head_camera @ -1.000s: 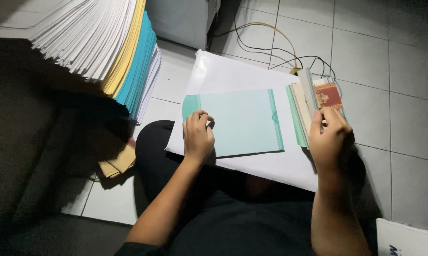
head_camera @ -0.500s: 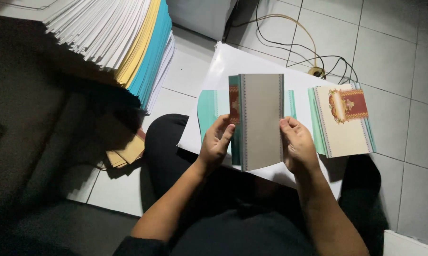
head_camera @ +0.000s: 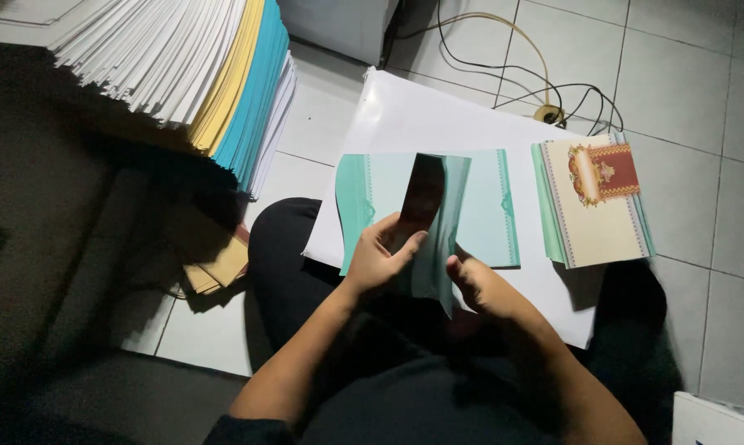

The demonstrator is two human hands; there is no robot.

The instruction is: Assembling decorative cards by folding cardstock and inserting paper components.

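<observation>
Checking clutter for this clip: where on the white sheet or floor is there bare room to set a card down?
Bare white sheet lies above the teal cards, toward the cables. Bare floor tiles lie right of the cables. Crowded: the middle, where the left hand and right hand hold a folded teal card, beside the cream card stack.

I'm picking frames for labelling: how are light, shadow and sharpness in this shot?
Head view: white sheet and floor tiles brightly lit; bottom and left lie in deep shadow; the teal card between left hand and right hand looks slightly motion-blurred; no strong glare.
</observation>
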